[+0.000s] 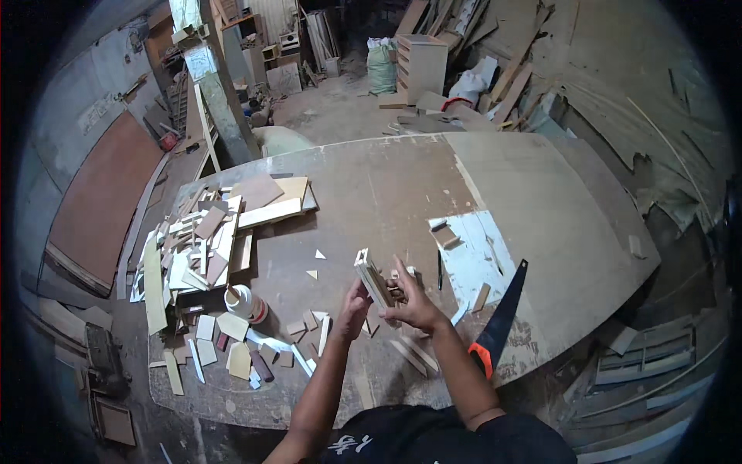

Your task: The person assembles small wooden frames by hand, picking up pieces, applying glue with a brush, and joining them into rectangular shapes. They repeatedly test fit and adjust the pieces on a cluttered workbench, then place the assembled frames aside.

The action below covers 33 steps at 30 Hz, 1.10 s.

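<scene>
Over the near middle of the worktable, a small bundle of narrow wooden strips [372,277] is held between my two hands, its pale end tilted up and away. My left hand [354,311] grips the left side of the bundle. On the other side my right hand [414,306] closes on it, with the index finger raised; whether the strips are joined cannot be made out. Small wood offcuts [369,326] lie on the table beneath. To the right rests a hand saw [504,315] with an orange and black handle.
At the left is a heap of wood scraps [209,232], with a white tub [246,304] beside it. A white painted board [483,251] holds a small wooden block [444,235]; a dark thin pencil-like stick [440,271] lies alongside. The worktable [371,174] has a curved far edge.
</scene>
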Each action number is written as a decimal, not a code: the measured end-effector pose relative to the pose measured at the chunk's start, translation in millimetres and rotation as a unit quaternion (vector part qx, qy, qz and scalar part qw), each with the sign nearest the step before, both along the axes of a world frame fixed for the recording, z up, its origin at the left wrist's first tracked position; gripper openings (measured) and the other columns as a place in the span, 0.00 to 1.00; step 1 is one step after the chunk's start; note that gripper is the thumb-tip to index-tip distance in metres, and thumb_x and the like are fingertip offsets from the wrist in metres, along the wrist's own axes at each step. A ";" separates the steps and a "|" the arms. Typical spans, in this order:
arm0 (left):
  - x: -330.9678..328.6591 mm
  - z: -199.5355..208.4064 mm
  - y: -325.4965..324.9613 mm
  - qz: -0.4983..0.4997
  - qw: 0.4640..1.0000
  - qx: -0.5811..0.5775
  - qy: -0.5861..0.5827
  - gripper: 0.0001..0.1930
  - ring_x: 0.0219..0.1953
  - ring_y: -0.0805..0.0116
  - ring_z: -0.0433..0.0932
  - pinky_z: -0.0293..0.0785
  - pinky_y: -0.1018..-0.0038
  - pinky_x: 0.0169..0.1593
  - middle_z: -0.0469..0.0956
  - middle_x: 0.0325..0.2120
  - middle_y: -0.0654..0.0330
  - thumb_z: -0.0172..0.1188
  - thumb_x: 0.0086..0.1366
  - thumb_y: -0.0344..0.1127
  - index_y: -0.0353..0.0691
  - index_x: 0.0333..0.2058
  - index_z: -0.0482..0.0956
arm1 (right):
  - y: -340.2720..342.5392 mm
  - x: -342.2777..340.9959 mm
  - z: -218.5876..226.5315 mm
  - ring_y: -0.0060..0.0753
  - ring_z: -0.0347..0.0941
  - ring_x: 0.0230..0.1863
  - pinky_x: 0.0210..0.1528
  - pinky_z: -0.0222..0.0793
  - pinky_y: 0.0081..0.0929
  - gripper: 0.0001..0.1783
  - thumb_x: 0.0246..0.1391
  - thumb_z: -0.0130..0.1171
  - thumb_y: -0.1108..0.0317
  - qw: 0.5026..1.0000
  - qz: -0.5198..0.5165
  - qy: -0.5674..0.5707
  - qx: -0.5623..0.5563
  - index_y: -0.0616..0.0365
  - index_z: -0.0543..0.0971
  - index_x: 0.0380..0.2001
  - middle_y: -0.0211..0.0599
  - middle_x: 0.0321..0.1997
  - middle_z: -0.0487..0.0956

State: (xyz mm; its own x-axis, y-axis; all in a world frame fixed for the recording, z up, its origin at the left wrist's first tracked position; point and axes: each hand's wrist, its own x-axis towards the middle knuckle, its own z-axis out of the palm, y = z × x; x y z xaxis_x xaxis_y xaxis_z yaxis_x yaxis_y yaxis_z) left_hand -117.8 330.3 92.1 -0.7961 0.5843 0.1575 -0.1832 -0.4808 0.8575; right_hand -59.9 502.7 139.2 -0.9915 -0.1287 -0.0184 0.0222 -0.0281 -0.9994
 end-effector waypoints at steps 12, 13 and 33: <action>101.7 78.6 7.9 -0.073 0.981 -0.097 0.149 0.53 0.63 0.63 0.62 0.61 0.63 0.64 0.62 0.61 0.54 0.77 0.43 0.42 0.35 0.65 0.54 | 14.8 118.6 35.1 0.45 0.57 0.68 0.69 0.52 0.42 0.76 0.34 0.79 0.62 0.982 0.013 0.164 0.087 0.54 0.29 0.71 0.51 0.69 0.59; 107.2 81.3 6.8 -0.069 0.978 -0.109 0.163 0.53 0.64 0.62 0.62 0.60 0.63 0.65 0.61 0.61 0.54 0.76 0.42 0.41 0.34 0.65 0.54 | 15.3 125.3 39.9 0.44 0.55 0.70 0.69 0.51 0.42 0.76 0.33 0.79 0.65 0.980 0.017 0.173 0.099 0.54 0.28 0.71 0.50 0.69 0.57; 156.6 96.7 -16.2 0.071 0.861 -0.306 0.400 0.58 0.64 0.45 0.58 0.56 0.57 0.66 0.61 0.59 0.46 0.77 0.35 0.42 0.36 0.65 0.53 | 21.1 178.7 61.7 0.46 0.54 0.70 0.67 0.54 0.45 0.68 0.34 0.77 0.50 0.969 -0.002 0.224 0.100 0.58 0.43 0.71 0.50 0.69 0.59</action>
State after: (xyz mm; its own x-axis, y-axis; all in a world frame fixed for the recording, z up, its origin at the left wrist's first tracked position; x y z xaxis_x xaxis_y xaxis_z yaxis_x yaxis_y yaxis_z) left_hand 38.8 314.1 188.8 -0.6458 0.6586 0.3862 0.6075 0.1368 0.7825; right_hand 118.8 523.8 201.0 -0.9062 -0.1640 0.3897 -0.4149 0.1682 -0.8942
